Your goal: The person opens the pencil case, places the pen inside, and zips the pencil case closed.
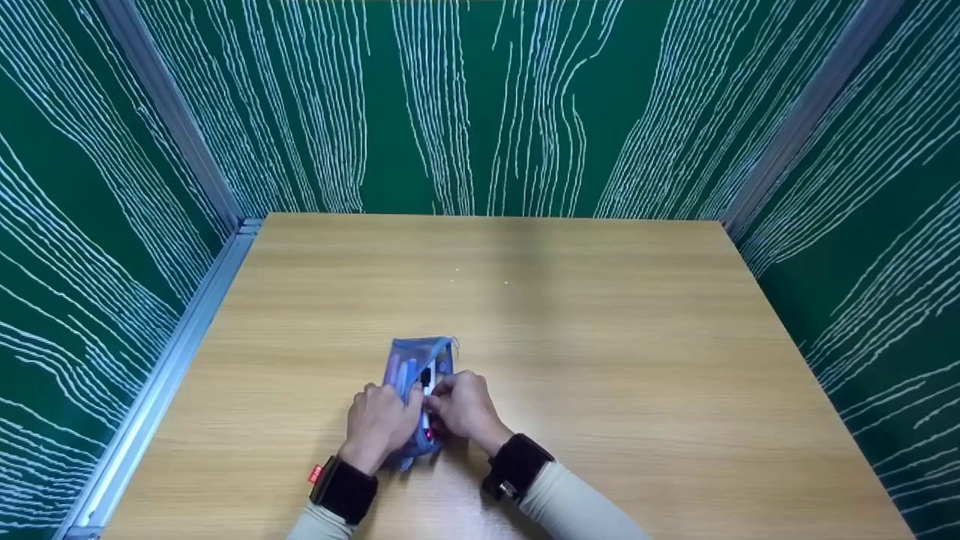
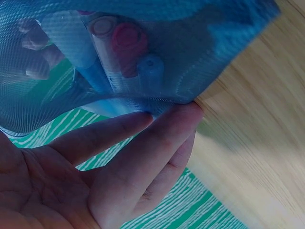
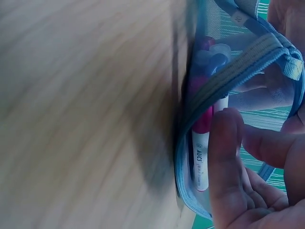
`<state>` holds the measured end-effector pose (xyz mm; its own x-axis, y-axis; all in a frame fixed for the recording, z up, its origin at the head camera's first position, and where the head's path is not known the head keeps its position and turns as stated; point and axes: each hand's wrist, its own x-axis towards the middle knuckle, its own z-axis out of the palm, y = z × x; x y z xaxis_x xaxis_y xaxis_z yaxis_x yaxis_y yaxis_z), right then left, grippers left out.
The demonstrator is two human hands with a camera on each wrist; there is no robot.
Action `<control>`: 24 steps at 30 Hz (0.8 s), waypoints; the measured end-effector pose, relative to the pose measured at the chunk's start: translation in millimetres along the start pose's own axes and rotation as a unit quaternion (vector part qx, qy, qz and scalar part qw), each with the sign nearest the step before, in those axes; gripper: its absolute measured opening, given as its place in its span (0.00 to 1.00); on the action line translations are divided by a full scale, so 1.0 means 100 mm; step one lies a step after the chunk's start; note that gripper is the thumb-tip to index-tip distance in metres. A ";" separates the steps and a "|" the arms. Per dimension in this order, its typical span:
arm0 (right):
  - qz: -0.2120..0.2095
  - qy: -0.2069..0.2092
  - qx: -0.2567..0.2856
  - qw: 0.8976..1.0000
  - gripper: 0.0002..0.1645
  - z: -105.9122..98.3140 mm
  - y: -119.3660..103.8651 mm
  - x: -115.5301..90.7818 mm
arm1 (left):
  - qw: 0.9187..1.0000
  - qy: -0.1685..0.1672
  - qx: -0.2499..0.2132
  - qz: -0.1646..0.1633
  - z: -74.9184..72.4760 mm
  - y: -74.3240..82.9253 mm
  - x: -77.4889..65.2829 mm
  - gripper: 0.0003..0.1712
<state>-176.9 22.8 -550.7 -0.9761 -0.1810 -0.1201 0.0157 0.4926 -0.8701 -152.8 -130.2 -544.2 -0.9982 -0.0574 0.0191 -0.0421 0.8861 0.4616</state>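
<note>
A blue mesh pencil pouch (image 1: 422, 350) sits on the table, its zipped mouth gaping toward the right. My left hand (image 1: 379, 420) grips its left side, thumb at the edge of the opening, other fingers under the mesh. My right hand (image 1: 466, 405) is at the mouth, thumb and forefinger pinched on a white marker with a black cap (image 1: 426, 377), partly hidden by the fingers. Inside lies a white marker with a pinkish-red cap (image 3: 200, 160), lettered on its barrel. Several more capped pens show through the mesh, among them a blue one (image 2: 150, 71).
The wooden table (image 1: 600, 337) extends around the pouch, with a few tiny pale specks beyond it. Green walls with white streaks (image 1: 480, 112) close in the back and both sides. A metal rail (image 1: 161, 382) runs along the left edge.
</note>
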 end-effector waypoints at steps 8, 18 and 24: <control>-0.026 0.012 -0.031 0.999 0.06 -0.09 0.02 -0.01 | 1.000 -0.009 -0.003 -0.006 -0.02 0.00 0.00 0.32; -0.050 0.035 -0.055 0.997 0.06 -0.27 0.09 -0.05 | 1.000 -0.022 0.000 -0.004 -0.02 0.01 0.00 0.32; -0.062 0.046 -0.060 0.995 0.08 -0.35 0.12 -0.07 | 1.000 -0.023 0.001 -0.004 -0.01 0.02 0.00 0.33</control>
<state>-177.9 59.6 -543.9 -0.9849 -0.1698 0.0338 -0.1261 0.5698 -0.8121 -153.1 -129.3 -542.3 -0.9987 -0.0444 -0.0251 -0.0509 0.8866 0.4598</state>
